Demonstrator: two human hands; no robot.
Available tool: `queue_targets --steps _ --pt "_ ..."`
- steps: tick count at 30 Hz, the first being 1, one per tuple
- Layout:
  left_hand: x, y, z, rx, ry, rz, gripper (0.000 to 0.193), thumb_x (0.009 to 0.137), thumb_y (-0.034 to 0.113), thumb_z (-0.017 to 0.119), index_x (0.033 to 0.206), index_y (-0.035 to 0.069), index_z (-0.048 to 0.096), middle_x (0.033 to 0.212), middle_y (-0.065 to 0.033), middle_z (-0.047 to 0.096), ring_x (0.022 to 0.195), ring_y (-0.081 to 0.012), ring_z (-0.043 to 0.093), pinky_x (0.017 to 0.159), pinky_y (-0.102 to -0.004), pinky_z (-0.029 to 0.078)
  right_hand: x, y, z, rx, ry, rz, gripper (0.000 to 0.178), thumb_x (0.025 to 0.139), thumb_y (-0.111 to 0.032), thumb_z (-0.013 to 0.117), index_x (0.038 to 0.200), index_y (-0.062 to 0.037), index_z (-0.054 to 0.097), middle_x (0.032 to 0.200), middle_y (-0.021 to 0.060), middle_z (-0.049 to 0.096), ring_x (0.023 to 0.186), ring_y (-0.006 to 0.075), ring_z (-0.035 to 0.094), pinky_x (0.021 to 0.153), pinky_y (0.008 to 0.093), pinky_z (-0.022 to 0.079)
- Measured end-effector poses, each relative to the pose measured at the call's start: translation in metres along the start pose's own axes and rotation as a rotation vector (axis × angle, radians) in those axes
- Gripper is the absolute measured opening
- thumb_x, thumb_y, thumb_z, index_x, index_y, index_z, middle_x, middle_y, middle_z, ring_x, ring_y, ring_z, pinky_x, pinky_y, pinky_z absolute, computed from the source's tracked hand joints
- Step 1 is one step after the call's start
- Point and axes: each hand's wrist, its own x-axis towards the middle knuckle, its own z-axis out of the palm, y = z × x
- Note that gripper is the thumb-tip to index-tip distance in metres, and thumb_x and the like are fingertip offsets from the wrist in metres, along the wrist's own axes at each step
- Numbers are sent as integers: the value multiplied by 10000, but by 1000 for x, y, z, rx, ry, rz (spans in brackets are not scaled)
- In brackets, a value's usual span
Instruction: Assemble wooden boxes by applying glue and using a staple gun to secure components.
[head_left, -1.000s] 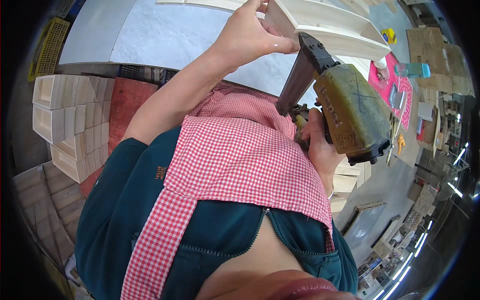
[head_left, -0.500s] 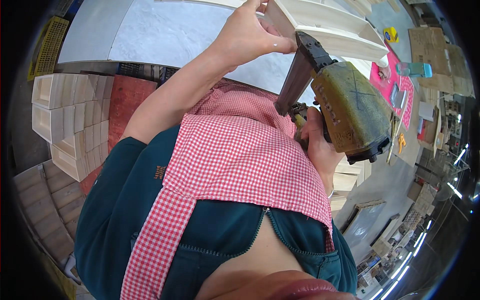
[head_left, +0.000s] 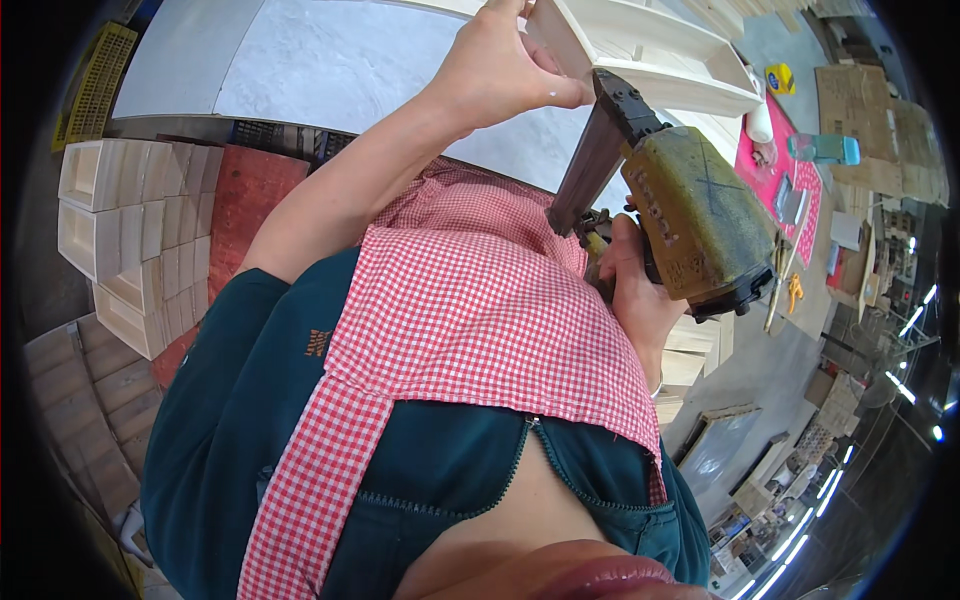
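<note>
Left hand [head_left: 495,75] is clamped on the near wall of the white wooden tray [head_left: 650,50], pinning it on the desk [head_left: 330,60]. Right hand [head_left: 630,290] has its grip wrapped tight round the handle of the nail gun [head_left: 690,215], whose dark nose pokes up just right of the left thumb, at or almost at the tray's edge; can't see the actual contact. Tray looks mostly built already, walls and dividers standing, so I'd guess this is a late nail along that wall. Finished boxes [head_left: 120,230] are stacked well left of both hands.
</note>
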Motion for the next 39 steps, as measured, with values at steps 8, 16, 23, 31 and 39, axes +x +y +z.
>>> queue_targets --steps 8,16,23,31,39 --pt "11 -57 -10 154 -17 -30 1065 623 134 892 1480 -83 298 1240 -230 537 767 -194 619 672 -288 537 53 12 -64 -327 315 -18 284 914 -212 747 1053 20 659 634 24 597 484 81 517 460 206 411" --pt "-3 -116 -9 169 -245 -21 1088 643 117 889 1518 -45 262 1276 -234 522 868 -251 623 754 -326 547 136 175 -219 -1298 212 -259 410 918 -293 682 1194 7 635 933 187 713 781 327 687 717 404 540" --pt "6 -119 -17 241 -463 -238 1089 665 116 876 1537 -27 239 1347 -248 495 1060 -328 595 916 -369 520 145 183 -208 -1753 179 -130 439 894 -332 704 1219 -40 666 1009 192 709 908 376 685 856 416 520" --pt "7 -113 -18 241 -546 -359 1097 675 143 874 1542 -32 226 1451 -280 436 1245 -367 528 1058 -378 453 74 86 0 -714 -362 -858 438 811 -127 783 1238 -172 694 1253 25 633 1211 220 566 1057 382 384" --pt "5 -110 -17 247 -535 -343 1119 679 172 886 1544 -49 213 1450 -296 427 1233 -380 528 1055 -381 453 78 91 47 -637 -551 -943 434 831 -45 763 1251 -141 715 1210 76 614 1050 219 607 930 324 483"
